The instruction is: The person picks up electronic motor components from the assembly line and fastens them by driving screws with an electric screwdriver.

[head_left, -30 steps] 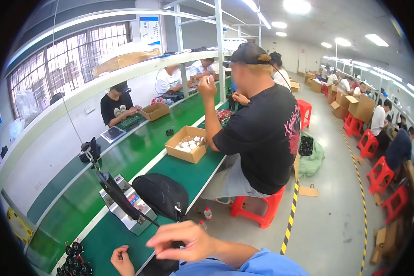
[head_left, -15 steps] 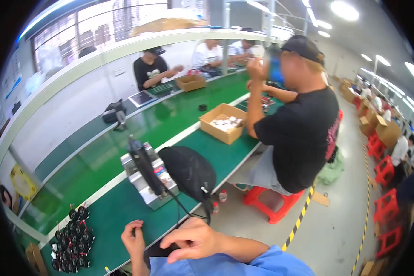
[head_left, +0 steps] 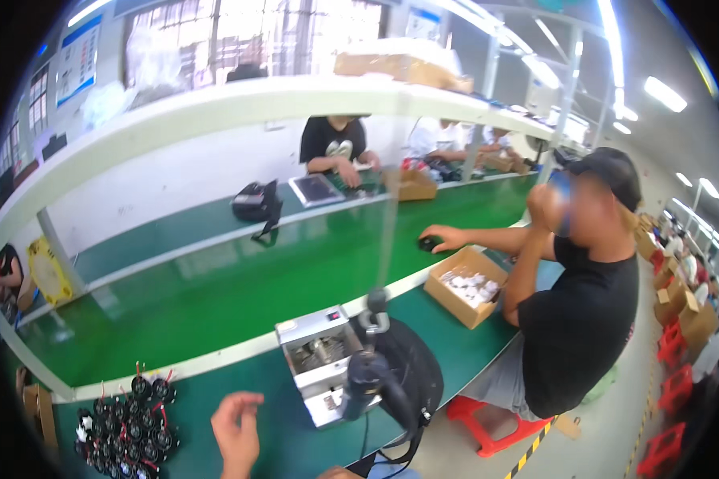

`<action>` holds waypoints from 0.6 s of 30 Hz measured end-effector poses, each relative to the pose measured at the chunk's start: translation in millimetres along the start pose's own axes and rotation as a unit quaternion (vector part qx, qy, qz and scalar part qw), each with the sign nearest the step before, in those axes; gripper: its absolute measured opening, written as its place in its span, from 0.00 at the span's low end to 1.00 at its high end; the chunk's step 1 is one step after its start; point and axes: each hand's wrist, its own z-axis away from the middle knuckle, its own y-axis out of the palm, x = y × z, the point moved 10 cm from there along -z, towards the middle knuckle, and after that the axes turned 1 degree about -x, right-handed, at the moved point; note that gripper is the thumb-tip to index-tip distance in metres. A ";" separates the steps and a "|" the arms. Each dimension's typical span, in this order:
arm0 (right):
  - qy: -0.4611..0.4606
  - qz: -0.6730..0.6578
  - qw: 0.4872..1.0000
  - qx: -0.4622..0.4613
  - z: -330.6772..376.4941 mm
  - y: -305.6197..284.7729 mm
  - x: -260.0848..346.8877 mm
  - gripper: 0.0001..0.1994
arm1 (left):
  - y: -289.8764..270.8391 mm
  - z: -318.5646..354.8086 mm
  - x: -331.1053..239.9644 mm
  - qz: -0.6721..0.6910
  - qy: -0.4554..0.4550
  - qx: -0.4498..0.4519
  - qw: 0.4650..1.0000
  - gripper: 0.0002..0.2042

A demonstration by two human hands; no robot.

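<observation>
The person's left hand [head_left: 237, 435] is above the near edge of the green bench [head_left: 240, 371], its fingers [head_left: 250, 398] loosely bent and parted, with nothing seen in their hold. Only a sliver of the right hand [head_left: 339, 473] shows at the lower edge (too little to tell how its fingers stand, or whether they hold anything). To the left of the left hand, well apart from it, a cluster of black round parts [head_left: 128, 431] with red wires lies on the bench. To its right, nearer, stands a silver metal box [head_left: 311, 319] with a red switch; a black hanging tool [head_left: 367, 375] is in front of the box's right side. A black bag [head_left: 415, 359] lies just beyond, and further right a cardboard box [head_left: 455, 305] holds white pieces [head_left: 471, 286]. A co-worker's hand [head_left: 447, 238] touches a small black object [head_left: 430, 243]
</observation>
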 end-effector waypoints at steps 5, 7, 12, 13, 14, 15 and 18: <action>-0.004 0.025 0.999 -0.030 -21.1 -2.3 -18.7 0.15 | -2.9 -66.7 2.0 0.051 0.045 -0.072 0.995 0.13; 0.016 0.043 0.998 -0.034 -22.4 -9.0 -26.9 0.15 | 5.2 -82.8 25.1 0.072 0.030 -0.068 0.995 0.15; 0.074 0.049 0.994 -0.070 -17.5 -14.8 -47.0 0.13 | 16.4 -95.5 81.7 0.132 -0.034 -0.086 0.987 0.20; 0.065 0.043 0.994 -0.073 -19.5 -13.7 -46.5 0.11 | 18.0 -94.2 88.0 0.136 -0.048 -0.088 0.986 0.19; 0.069 0.051 0.992 -0.088 -19.3 -17.2 -45.7 0.11 | 28.2 -92.2 88.8 0.141 -0.050 -0.071 0.986 0.19; 0.072 0.045 0.993 -0.078 -20.2 -16.3 -43.2 0.11 | 35.0 -90.1 90.4 0.136 -0.058 -0.072 0.986 0.19; 0.065 0.039 0.995 -0.070 -24.0 -12.4 -44.6 0.10 | 46.7 -85.4 98.9 0.129 -0.048 -0.065 0.988 0.17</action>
